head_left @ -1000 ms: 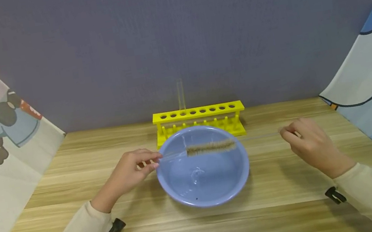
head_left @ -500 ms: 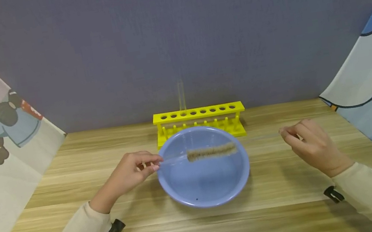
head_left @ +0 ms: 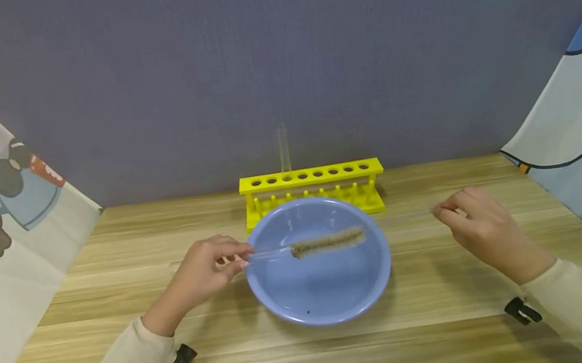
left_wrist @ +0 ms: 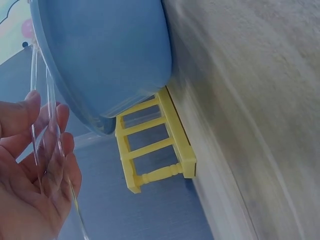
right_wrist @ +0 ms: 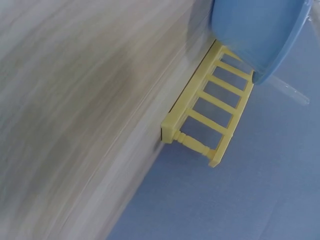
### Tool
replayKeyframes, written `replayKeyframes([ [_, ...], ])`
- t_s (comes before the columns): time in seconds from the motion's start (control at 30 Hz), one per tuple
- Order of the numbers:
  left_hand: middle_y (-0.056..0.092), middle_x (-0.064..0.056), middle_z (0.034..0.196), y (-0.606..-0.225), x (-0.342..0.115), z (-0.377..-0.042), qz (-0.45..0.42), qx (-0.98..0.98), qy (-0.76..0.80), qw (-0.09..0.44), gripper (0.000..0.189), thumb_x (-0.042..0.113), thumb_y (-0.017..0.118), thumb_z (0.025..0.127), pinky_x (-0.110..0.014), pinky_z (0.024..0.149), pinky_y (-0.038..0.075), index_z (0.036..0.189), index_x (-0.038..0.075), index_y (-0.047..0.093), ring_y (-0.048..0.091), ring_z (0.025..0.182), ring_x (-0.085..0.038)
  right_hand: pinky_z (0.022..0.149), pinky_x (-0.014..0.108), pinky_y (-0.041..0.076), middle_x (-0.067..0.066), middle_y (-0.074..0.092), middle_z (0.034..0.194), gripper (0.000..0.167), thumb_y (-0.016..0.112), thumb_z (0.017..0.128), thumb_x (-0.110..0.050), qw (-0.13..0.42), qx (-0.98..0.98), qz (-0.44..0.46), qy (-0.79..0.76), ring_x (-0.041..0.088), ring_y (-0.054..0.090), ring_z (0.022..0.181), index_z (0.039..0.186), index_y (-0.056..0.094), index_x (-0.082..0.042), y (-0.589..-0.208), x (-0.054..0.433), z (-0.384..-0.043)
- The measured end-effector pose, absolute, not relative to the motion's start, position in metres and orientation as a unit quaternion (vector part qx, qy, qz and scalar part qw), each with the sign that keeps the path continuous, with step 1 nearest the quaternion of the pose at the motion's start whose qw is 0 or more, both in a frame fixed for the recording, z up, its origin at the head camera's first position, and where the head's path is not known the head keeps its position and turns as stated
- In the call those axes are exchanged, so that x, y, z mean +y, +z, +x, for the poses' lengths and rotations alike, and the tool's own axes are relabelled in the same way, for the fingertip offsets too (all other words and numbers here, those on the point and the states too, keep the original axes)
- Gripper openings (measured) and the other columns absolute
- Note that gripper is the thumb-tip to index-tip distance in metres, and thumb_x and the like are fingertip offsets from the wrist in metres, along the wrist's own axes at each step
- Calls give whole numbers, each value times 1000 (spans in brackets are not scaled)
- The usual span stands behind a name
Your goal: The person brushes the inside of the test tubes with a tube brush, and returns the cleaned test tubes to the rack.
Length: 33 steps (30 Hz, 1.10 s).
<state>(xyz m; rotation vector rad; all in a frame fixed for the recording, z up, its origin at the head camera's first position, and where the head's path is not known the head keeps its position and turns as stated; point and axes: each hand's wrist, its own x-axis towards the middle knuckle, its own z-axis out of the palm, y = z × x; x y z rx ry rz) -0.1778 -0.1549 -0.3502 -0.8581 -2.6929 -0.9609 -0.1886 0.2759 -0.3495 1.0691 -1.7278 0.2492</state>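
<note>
My left hand (head_left: 203, 276) pinches a clear glass test tube (head_left: 271, 253) between thumb and fingers, holding it nearly level above the basin's left side. In the left wrist view, the tube (left_wrist: 51, 102) runs across the fingers. At the tube's mouth sits the tan bristle head of a test tube brush (head_left: 327, 242); I cannot tell whether its tip is inside. My right hand (head_left: 481, 230) pinches the far end of the brush's thin wire handle, to the right of the basin. Under the brush stands a blue-purple basin (head_left: 325, 317).
Behind the basin is a yellow test tube rack (head_left: 310, 176), with another clear test tube (head_left: 284, 149) upright in it. A grey-blue panel (head_left: 272, 69) closes off the back of the wooden table (head_left: 444, 336). Printed cloths hang at both sides.
Tube and brush have come slightly lower in the head view, nearer the person. The right hand has shifted a little left, and the bristle head with it.
</note>
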Motion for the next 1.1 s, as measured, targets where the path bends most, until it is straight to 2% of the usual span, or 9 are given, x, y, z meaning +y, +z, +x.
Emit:
replayKeyframes([
  [0.13, 70, -3, 95, -350, -153, -176, -288, -901, -308, 97, 23, 5, 72, 80, -26, 65, 51, 102, 7, 72, 60, 79, -13, 52, 36, 38, 10, 51, 68, 37, 31, 91, 1, 490, -748, 439, 89, 26, 47, 58, 77, 65, 2, -350, 279, -188],
  [0.3, 71, -4, 97, -351, -152, -175, -299, -902, -286, 126, 25, 6, 74, 78, -35, 75, 52, 103, 6, 73, 63, 89, -19, 53, 31, 38, 5, 49, 68, 44, 31, 101, -12, 448, -775, 436, 92, 21, 46, 60, 76, 65, -1, -348, 281, -185],
  [0.4, 71, -4, 97, -352, -152, -175, -303, -901, -278, 138, 26, 6, 75, 77, -39, 79, 52, 102, 6, 73, 64, 91, -21, 56, 28, 38, 2, 48, 68, 46, 30, 103, -17, 421, -789, 436, 102, 18, 45, 62, 76, 65, -3, -347, 282, -184],
  [0.73, 72, -1, 93, -357, -151, -178, -325, -892, -247, 193, 29, 5, 81, 69, -36, 74, 52, 97, 8, 75, 62, 86, -18, 55, 21, 39, -5, 50, 68, 49, 29, 102, -29, 363, -813, 440, 116, 9, 45, 62, 75, 65, -10, -344, 284, -185],
  [0.77, 72, -1, 92, -358, -151, -179, -328, -891, -245, 198, 29, 5, 82, 68, -35, 74, 52, 96, 8, 75, 62, 86, -18, 55, 21, 39, -5, 51, 69, 41, 37, 102, -24, 357, -816, 439, 120, 9, 46, 62, 75, 65, -11, -343, 284, -185],
  [0.87, 72, -1, 92, -358, -150, -179, -329, -888, -245, 208, 31, 5, 83, 67, -34, 73, 52, 96, 9, 75, 62, 85, -17, 54, 18, 40, -5, 53, 69, 17, 63, 88, -1, 341, -825, 432, 130, 8, 48, 61, 74, 65, -12, -341, 283, -184],
  [0.9, 72, -1, 92, -358, -150, -179, -328, -887, -247, 211, 31, 5, 83, 67, -34, 73, 53, 96, 9, 75, 62, 85, -17, 55, 17, 40, -6, 54, 69, 19, 69, 79, 6, 336, -828, 429, 135, 7, 48, 61, 74, 65, -12, -341, 283, -184],
  [0.97, 72, -2, 93, -357, -149, -179, -325, -885, -253, 215, 30, 5, 83, 67, -34, 73, 53, 96, 9, 75, 62, 85, -17, 55, 15, 40, -7, 55, 70, 36, 73, 59, 19, 322, -834, 423, 148, 5, 49, 61, 73, 64, -13, -340, 283, -183],
  [1.1, 72, -2, 93, -357, -149, -178, -322, -883, -259, 222, 29, 5, 83, 67, -35, 74, 53, 95, 8, 75, 62, 85, -18, 54, 11, 38, -11, 55, 70, 40, 77, 56, 18, 286, -841, 424, 177, -1, 47, 61, 73, 64, -16, -340, 284, -182],
])
